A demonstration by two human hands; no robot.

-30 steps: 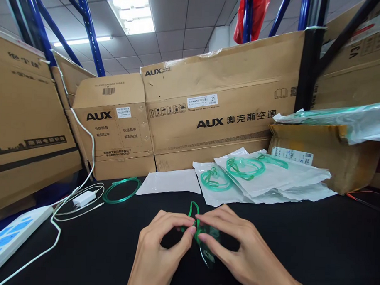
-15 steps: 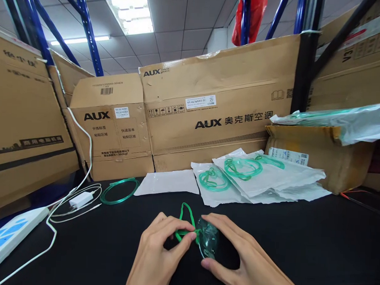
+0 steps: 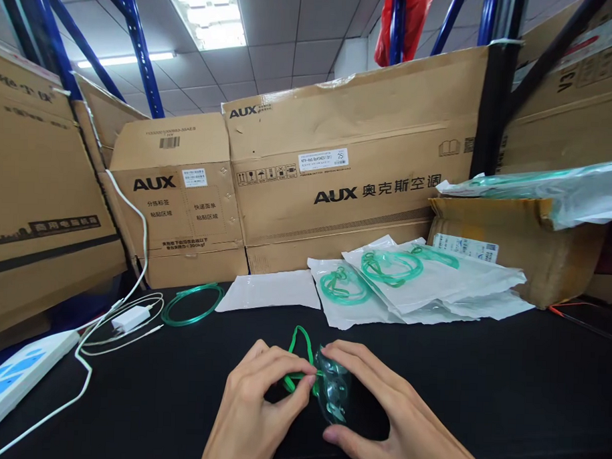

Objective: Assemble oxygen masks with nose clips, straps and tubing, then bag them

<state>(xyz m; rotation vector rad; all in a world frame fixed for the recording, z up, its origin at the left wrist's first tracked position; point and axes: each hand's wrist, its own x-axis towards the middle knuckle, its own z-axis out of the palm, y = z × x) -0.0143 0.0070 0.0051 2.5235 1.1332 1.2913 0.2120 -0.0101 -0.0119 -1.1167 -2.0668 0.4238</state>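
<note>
A clear green-tinted plastic mask [image 3: 334,390] rests on the black tabletop, low in the middle of the view. My right hand [image 3: 380,406] curves around its right side, fingertips on its top edge and thumb at the bottom. The thumb and index finger of my left hand [image 3: 267,399] pinch a green elastic strap [image 3: 302,336] close to the mask's left edge. Part of the strap loops up behind the left fingertips and touches the mask's side.
Coiled green tubing [image 3: 193,306] lies at the back left, near a white adapter [image 3: 131,318] and power strip [image 3: 22,373]. White packages [image 3: 459,278] with green tubing lie at the back right. Cardboard boxes [image 3: 339,137] stand behind.
The mask has turned a little, so more of its clear surface faces me. My right fingers have shifted slightly along its top edge. The left hand keeps its pinch on the strap.
</note>
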